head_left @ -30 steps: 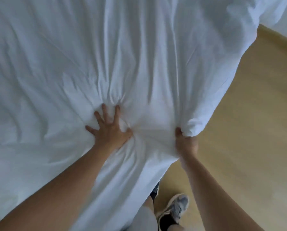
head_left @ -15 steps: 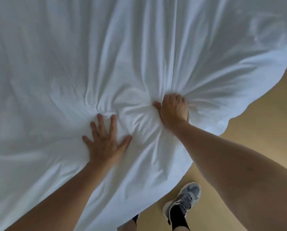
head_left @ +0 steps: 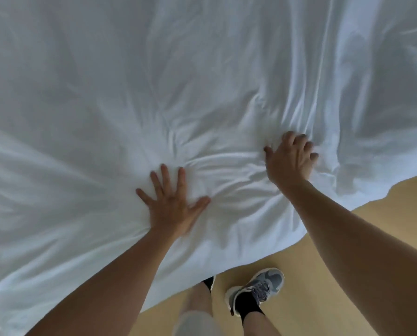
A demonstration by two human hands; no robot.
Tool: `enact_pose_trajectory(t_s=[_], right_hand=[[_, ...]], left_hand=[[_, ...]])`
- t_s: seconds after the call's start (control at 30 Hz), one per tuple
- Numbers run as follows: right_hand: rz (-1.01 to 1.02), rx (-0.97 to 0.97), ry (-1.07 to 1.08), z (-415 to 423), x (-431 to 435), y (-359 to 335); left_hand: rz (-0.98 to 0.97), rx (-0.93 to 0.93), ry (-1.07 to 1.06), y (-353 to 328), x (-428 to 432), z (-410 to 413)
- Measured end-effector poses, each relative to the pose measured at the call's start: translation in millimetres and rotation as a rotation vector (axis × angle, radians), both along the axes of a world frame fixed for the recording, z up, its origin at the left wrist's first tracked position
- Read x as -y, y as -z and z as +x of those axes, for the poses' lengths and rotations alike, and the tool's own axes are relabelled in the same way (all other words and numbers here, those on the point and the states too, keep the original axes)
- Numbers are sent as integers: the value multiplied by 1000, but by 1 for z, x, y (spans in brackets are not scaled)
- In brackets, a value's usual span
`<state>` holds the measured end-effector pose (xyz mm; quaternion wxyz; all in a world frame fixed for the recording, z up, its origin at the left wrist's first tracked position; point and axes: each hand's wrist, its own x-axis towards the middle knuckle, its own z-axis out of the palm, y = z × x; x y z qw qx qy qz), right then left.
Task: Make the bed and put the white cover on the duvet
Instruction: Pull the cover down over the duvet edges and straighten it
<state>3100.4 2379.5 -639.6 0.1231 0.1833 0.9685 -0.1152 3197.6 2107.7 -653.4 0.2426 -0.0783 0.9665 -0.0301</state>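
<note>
The white duvet cover point(head_left: 202, 81) lies spread and creased over the bed and fills most of the view, its near edge hanging toward the floor. My left hand point(head_left: 172, 207) presses flat on it with fingers spread, close to the near edge. To its right and a little farther in, my right hand point(head_left: 288, 158) rests on the fabric, fingers apart and slightly bent, their tips sunk into the folds. Creases fan out from between the two hands. Whether the duvet is under the cloth I cannot tell.
Light wooden floor point(head_left: 287, 258) shows at the lower right, along the cover's edge. My grey shoe point(head_left: 258, 289) with a black sock stands there, my other leg point(head_left: 197, 309) beside it against the hanging cloth.
My right hand let go of the cover's corner, gripped a bunch near the left hand, then released it and moved right with fingers apart. The left hand stayed pressed flat.
</note>
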Motion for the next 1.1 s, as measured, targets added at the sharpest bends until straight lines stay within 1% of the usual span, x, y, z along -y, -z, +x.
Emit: enact_pose_trajectory(t_s=[0.07,0.1,0.17,0.2,0.23,0.3,0.37,0.4,0.47,0.53,0.63,0.73,0.83,0.87,0.9,0.93,1.0,1.03,1.1], right_hand=[[-23,-165,-117,26,36,-9],[-78,-195,-227,43,62,-12],[-163,-126,-499,78,121,-4],[-174,-97,-596,90,148,3],[-179,-82,-641,99,173,9],[-201,-71,-600,108,212,14],[-192,-80,-546,109,240,10],[-182,-71,-547,112,253,9],[-173,-19,-562,121,271,7],[-159,71,-572,131,279,6],[-122,163,-589,130,284,12],[-95,139,-524,120,295,9],[-31,70,-296,124,300,2],[0,51,-281,130,299,2],[19,19,-302,136,297,3],[20,-2,-336,143,294,8],[13,46,-392,151,287,15],[16,45,-414,151,286,20],[15,1,-419,146,284,25]], left_hand=[[26,-7,92,-6,10,0],[25,-39,132,-10,22,3],[6,-122,130,-18,59,16],[-2,-158,70,-19,80,23],[-17,-173,-1,-20,98,30],[-37,-149,-70,-18,121,37],[-4,-144,-85,-14,134,38],[21,-164,-141,-15,142,37],[65,-184,-390,-20,172,39],[102,-107,-646,-28,209,51],[137,7,-785,-41,234,68],[211,-16,-893,-41,225,71],[400,-101,-920,-31,236,74],[439,-151,-910,-29,244,79],[406,-196,-881,-26,255,86],[297,-206,-837,-25,266,95],[88,-193,-772,-22,281,111],[45,-182,-755,-21,284,115],[35,-164,-729,-18,284,109]])
